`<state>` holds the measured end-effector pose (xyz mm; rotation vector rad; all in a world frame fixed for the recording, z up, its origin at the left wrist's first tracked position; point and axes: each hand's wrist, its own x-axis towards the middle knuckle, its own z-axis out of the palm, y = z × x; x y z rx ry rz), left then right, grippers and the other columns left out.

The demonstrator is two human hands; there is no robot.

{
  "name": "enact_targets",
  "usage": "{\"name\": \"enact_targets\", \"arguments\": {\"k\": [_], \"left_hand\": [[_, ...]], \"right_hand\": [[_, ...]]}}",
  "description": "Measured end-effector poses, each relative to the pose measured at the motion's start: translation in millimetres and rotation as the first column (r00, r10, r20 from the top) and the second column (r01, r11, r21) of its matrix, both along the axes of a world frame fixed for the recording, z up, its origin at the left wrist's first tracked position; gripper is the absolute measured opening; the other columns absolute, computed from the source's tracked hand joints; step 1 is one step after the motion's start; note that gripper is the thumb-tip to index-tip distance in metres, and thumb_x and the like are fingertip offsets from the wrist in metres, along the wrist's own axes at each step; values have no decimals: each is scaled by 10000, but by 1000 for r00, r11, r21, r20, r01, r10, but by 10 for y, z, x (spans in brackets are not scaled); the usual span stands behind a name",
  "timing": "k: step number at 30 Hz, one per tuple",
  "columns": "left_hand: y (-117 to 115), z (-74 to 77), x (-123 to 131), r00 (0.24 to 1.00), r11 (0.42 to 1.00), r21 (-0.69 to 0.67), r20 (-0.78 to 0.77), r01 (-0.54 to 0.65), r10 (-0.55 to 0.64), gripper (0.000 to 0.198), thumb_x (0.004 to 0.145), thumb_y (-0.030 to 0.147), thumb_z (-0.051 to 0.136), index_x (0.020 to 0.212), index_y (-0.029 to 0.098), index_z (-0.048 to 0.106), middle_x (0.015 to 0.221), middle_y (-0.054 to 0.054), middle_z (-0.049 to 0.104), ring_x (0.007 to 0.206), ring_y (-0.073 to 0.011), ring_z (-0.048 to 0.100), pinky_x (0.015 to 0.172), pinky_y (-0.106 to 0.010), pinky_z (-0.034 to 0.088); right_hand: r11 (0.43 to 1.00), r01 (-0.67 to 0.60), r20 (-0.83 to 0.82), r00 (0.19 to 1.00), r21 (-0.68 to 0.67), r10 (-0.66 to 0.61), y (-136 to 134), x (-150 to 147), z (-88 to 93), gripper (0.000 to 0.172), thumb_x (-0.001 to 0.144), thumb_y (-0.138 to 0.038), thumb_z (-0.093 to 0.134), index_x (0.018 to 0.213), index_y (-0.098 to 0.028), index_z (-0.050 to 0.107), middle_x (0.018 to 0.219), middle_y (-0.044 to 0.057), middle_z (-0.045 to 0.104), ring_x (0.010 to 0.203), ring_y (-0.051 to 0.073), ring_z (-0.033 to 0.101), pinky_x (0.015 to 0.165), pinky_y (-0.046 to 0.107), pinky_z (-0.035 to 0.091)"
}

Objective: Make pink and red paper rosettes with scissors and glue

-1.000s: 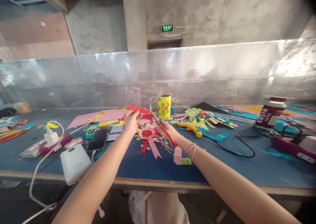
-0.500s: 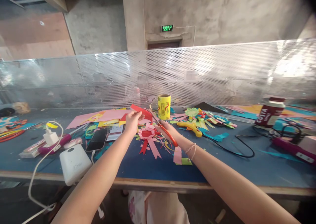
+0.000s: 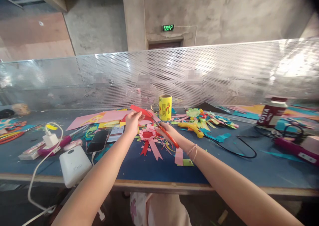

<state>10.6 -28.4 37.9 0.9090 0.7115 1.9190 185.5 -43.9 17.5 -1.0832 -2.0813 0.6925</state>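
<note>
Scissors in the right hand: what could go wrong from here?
1. The scissors in the right hand have their blades close to the left hand, which pinches the red paper strip; a slip might nick a finger.
2. The white box sits at the table's front edge beside the left forearm, so a bump could knock it off.

The strip (image 3: 137, 109) is plain red, the scissors (image 3: 170, 138) orange-red at the handles. The rosette (image 3: 149, 135) is pink around a red centre, with one red and one pink tail. The tube (image 3: 165, 109) is yellow, printed in red and black. The glue gun (image 3: 194, 128) is yellow, the bottle (image 3: 273, 111) maroon with white letters, the tabletop (image 3: 139, 171) blue.
</note>
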Motion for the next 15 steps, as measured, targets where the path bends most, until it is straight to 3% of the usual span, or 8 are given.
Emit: {"name": "enact_targets", "arguments": {"k": [15], "left_hand": [[-33,9,23,999,1000,6,-43,7,-7,225,509,194,757,594,140,556,548,28,591,551,-112,605,656,-275,510]], "right_hand": [[1000,-14,-15,1000,18,14,30,10,-39,310,790,-493,477,760,-185,489,652,-13,524,615,135,483,576,262,349]]}}
